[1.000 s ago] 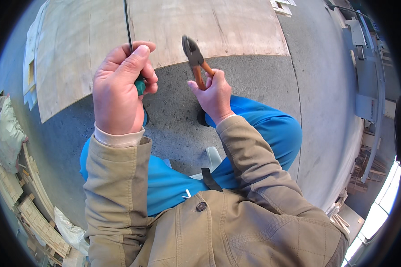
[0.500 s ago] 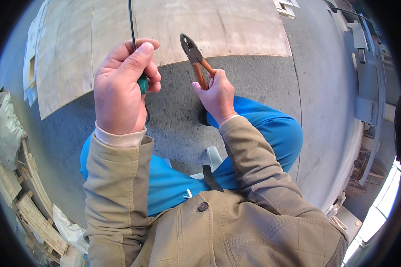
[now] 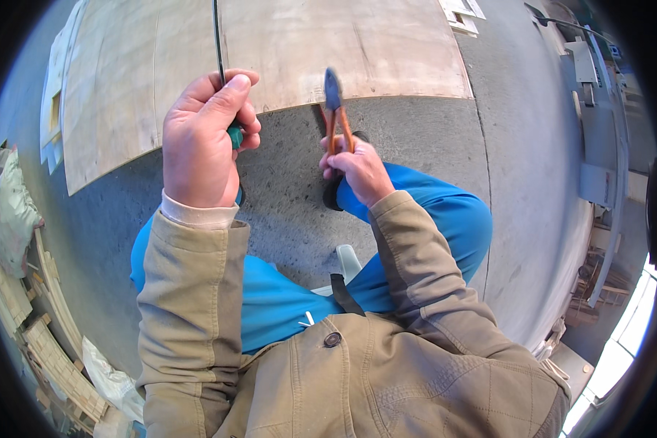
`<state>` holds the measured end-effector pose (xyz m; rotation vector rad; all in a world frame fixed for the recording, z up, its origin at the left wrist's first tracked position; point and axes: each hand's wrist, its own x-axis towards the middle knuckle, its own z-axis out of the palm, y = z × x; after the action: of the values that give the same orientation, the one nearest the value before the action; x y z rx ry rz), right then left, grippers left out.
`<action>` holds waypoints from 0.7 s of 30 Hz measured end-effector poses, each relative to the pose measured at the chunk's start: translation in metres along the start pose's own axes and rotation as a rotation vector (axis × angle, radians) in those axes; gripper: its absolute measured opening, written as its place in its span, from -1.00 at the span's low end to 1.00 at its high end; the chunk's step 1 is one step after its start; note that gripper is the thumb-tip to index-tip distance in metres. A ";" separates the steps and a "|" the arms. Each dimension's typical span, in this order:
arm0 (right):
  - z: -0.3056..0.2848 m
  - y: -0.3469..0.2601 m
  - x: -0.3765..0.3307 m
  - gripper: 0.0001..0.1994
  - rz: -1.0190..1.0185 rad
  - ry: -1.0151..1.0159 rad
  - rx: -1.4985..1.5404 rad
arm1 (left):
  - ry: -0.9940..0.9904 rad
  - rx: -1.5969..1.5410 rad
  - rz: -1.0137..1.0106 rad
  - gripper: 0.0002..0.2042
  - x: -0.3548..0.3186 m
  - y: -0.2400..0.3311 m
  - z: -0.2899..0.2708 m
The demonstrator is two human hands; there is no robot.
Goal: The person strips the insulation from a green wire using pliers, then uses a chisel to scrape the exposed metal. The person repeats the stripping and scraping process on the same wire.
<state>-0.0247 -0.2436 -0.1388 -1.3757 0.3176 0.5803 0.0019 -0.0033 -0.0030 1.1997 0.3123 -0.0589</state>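
My left hand is raised over the near edge of a wooden board and closed round a screwdriver. Its long, thin dark shaft points away past the top of the view, and a bit of green handle shows below my fingers. To the right, lower down, my right hand is closed on a pair of pliers with orange handles and a dark head, slightly blurred. The pliers' head points away from me, over the board's near edge. The two tools are apart.
The large, flat wooden board lies ahead on the grey concrete floor. Thin white pieces lie by its far right corner. Stacked wood strips and a pale sack are at left, grey machinery at right. My blue-trousered knees frame my hands.
My right hand has moved slightly down and turned, so the pliers now stand more upright and further right, with their handles closer together. My left hand has shifted a little right.
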 end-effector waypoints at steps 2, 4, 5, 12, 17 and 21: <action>-0.002 0.006 -0.006 -0.61 0.153 -0.076 0.040 | -0.007 0.000 0.002 -0.81 -0.001 0.000 0.001; -0.003 0.012 -0.010 -0.60 0.305 -0.094 0.077 | -0.012 0.003 0.006 -0.81 -0.001 -0.001 0.002; -0.004 0.015 -0.010 -0.61 0.284 -0.127 0.114 | -0.018 -0.001 0.007 -0.81 -0.001 -0.001 0.003; -0.009 0.018 -0.006 -0.64 0.324 -0.135 0.183 | -0.016 -0.005 -0.013 -0.82 0.000 -0.001 0.007; -0.012 0.019 -0.002 -0.65 0.327 -0.129 0.212 | -0.026 -0.023 -0.007 -0.83 0.000 -0.003 0.009; -0.015 0.020 -0.001 -0.65 0.325 -0.145 0.269 | -0.019 -0.014 -0.013 -0.82 0.000 -0.002 0.009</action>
<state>-0.0343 -0.2572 -0.1574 -1.0230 0.4872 0.8687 0.0031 -0.0128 -0.0022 1.1827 0.3038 -0.0793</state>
